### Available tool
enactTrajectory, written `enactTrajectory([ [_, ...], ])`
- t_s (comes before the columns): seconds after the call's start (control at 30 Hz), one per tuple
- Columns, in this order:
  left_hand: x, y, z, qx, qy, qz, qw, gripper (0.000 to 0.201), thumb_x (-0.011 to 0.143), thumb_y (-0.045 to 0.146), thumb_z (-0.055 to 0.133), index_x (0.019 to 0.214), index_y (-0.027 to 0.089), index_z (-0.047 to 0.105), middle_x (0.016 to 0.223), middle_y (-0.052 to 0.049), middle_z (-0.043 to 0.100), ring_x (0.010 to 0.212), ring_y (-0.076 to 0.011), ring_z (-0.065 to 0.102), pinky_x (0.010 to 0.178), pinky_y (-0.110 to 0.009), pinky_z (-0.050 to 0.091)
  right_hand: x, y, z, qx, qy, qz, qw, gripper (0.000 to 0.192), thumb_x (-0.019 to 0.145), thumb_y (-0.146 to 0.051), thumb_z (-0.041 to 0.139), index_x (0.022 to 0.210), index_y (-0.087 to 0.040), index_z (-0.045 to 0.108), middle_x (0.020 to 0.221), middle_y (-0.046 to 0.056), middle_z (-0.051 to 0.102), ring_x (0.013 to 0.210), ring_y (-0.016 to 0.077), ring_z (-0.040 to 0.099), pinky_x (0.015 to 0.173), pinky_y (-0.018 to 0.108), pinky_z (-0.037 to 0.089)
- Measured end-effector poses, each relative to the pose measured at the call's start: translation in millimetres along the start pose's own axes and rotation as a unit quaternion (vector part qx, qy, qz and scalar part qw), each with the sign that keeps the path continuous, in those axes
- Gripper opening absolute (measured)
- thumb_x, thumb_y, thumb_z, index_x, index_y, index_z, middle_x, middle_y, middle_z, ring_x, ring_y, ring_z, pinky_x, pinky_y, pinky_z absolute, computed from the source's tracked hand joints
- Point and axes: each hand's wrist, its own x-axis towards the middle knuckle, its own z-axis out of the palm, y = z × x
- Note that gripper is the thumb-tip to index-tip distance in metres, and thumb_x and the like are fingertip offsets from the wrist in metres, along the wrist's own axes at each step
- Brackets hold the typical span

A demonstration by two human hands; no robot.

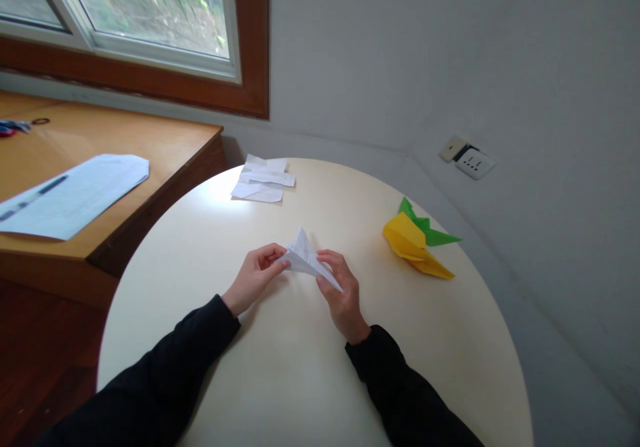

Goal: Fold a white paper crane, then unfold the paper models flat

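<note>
A folded piece of white paper [302,255], with a raised peak and pointed ends, is held between my two hands over the middle of the round table. My left hand [256,273] pinches its left corner between thumb and fingers. On the other side, my right hand [341,291] grips the right part, thumb below and fingers above, with a narrow paper point showing between them. The underside of the paper is hidden.
Torn white paper strips [263,179] lie at the far edge of the round table [280,380]. Yellow folded paper [407,237] and green folded paper [435,235] sit at the right. A wooden desk [165,133] at left carries paper [95,190], a pen [43,193] and scissors [23,125].
</note>
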Motion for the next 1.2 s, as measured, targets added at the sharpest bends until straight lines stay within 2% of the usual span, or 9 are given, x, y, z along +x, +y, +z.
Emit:
enactTrajectory([
  [0.17,0,-3,-2.0,0.059,0.026,0.047,0.997,0.018,0.069,0.033,0.065,0.072,0.015,0.062,0.073,-0.003,0.063,0.069,-0.0156,0.056,0.066,-0.026,0.043,0,1,0,-0.004,-0.004,0.002,1.000,0.024,0.081,-0.030,0.054,0.104,-0.024,0.058,0.112,0.008,0.052,0.109,0.0215,0.050,0.083,0.032,0.047],
  [0.4,2,-13,-3.5,0.147,0.052,0.124,0.980,0.012,0.074,0.027,0.059,0.077,0.015,0.062,0.076,-0.004,0.066,0.073,-0.0161,0.058,0.071,-0.027,0.045,-2,9,2,-0.082,0.007,-0.025,0.996,0.024,0.079,-0.026,0.058,0.103,-0.025,0.062,0.110,0.008,0.052,0.109,0.0212,0.051,0.093,0.038,0.044],
  [0.53,-1,-13,-2.2,0.205,0.061,0.171,0.962,0.012,0.076,0.023,0.057,0.083,0.015,0.063,0.084,-0.006,0.068,0.079,-0.0172,0.061,0.076,-0.030,0.047,0,8,3,-0.102,0.004,-0.049,0.994,0.024,0.079,-0.022,0.058,0.102,-0.024,0.063,0.111,0.008,0.053,0.110,0.0212,0.051,0.093,0.039,0.044],
  [0.7,-4,-10,0.0,0.261,0.043,0.255,0.930,0.012,0.075,0.014,0.055,0.083,0.017,0.063,0.088,-0.008,0.068,0.089,-0.0185,0.061,0.079,-0.032,0.049,1,7,4,-0.120,0.008,-0.082,0.989,0.022,0.079,-0.019,0.059,0.099,-0.025,0.064,0.113,0.008,0.054,0.110,0.0212,0.051,0.093,0.039,0.045],
  [0.83,-4,-11,1.2,0.280,0.036,0.286,0.916,0.015,0.074,0.010,0.054,0.082,0.018,0.063,0.087,-0.007,0.069,0.090,-0.0189,0.061,0.083,-0.035,0.048,2,6,5,-0.129,0.003,-0.104,0.986,0.020,0.078,-0.016,0.058,0.096,-0.025,0.064,0.110,0.008,0.055,0.106,0.0206,0.054,0.090,0.038,0.047],
  [0.93,-4,-12,1.9,0.268,0.044,0.260,0.926,0.014,0.074,0.013,0.055,0.083,0.018,0.064,0.088,-0.007,0.069,0.089,-0.0192,0.061,0.081,-0.033,0.048,2,4,5,-0.137,0.008,-0.110,0.984,0.022,0.078,-0.014,0.057,0.097,-0.024,0.062,0.107,0.007,0.056,0.104,0.0201,0.055,0.091,0.039,0.046],
  [1.1,-1,-9,1.0,0.172,0.066,0.113,0.976,0.017,0.077,0.029,0.055,0.077,0.014,0.062,0.075,-0.005,0.066,0.070,-0.0152,0.059,0.064,-0.026,0.046,-1,7,3,-0.103,0.015,-0.056,0.993,0.039,0.078,-0.018,0.057,0.116,-0.023,0.049,0.112,0.009,0.053,0.106,0.0213,0.053,0.086,0.037,0.049],
  [1.2,2,-6,-0.7,0.091,0.062,0.041,0.993,0.024,0.075,0.036,0.057,0.077,0.013,0.062,0.070,-0.002,0.062,0.064,-0.0126,0.054,0.058,-0.023,0.042,-4,11,2,-0.078,0.006,-0.060,0.995,0.051,0.078,-0.016,0.054,0.126,-0.023,0.038,0.118,0.010,0.050,0.111,0.0225,0.050,0.089,0.039,0.048],
])
